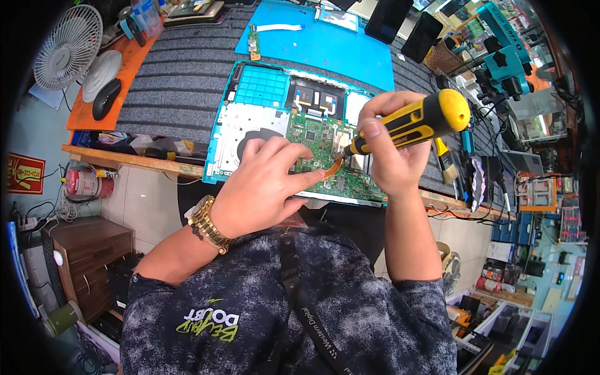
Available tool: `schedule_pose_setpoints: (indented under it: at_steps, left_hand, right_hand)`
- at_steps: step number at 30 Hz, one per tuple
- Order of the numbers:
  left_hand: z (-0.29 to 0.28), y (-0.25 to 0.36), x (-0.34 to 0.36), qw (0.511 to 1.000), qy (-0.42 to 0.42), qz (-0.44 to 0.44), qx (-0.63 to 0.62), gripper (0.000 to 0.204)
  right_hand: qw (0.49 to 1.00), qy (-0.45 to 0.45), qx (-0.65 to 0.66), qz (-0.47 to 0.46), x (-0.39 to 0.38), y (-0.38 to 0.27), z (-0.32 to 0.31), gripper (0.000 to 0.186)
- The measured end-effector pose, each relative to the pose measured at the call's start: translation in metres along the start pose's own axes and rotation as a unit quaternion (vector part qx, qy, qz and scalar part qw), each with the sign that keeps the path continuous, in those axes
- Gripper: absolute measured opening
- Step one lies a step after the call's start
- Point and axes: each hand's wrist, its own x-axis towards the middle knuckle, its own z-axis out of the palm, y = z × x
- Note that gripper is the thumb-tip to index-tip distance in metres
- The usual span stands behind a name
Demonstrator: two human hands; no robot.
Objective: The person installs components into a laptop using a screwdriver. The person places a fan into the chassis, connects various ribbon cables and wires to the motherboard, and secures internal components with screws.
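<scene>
A teal laptop base (217,147) lies opened up at the table's front edge, its green circuit board (306,132) bare. My right hand (398,150) grips a yellow and black screwdriver (415,120). The screwdriver slants down to the left, its tip end over the board beside an orange-copper strip (334,167). Whether the tip touches a screw is too small to tell. Over the board's left part my left hand (265,181) has its fingers spread, holding nothing. Its index fingertip rests at the strip's lower end.
Behind the laptop is a blue mat (350,53) bearing a small green board (254,44) with a white ribbon cable. A fan (67,47) and a black mouse (107,100) stand far left. To the right are a brush (446,164) and a teal microscope (503,53).
</scene>
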Motion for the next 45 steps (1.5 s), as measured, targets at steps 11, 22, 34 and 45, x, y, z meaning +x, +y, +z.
schedule_pose_setpoints:
  at_steps: [11, 22, 34, 45]
  left_hand:
    - [0.001, 0.000, 0.000, 1.000, -0.006, -0.005, 0.013, 0.064]
    - [0.000, 0.000, 0.000, 1.000, -0.001, -0.003, 0.007, 0.061]
    - [-0.001, 0.001, 0.001, 1.000, 0.014, 0.010, 0.008, 0.048]
    - [-0.001, 0.003, 0.001, 1.000, -0.010, -0.007, 0.013, 0.060]
  right_hand:
    - [0.995, -0.079, -0.054, -0.016, -0.001, 0.001, 0.006, 0.036]
    - [0.999, 0.036, 0.032, -0.001, -0.003, -0.009, -0.023, 0.036]
    - [0.999, 0.039, 0.019, 0.018, -0.011, -0.003, -0.032, 0.035]
    - [0.999, -0.039, -0.021, -0.030, -0.014, 0.000, -0.021, 0.044]
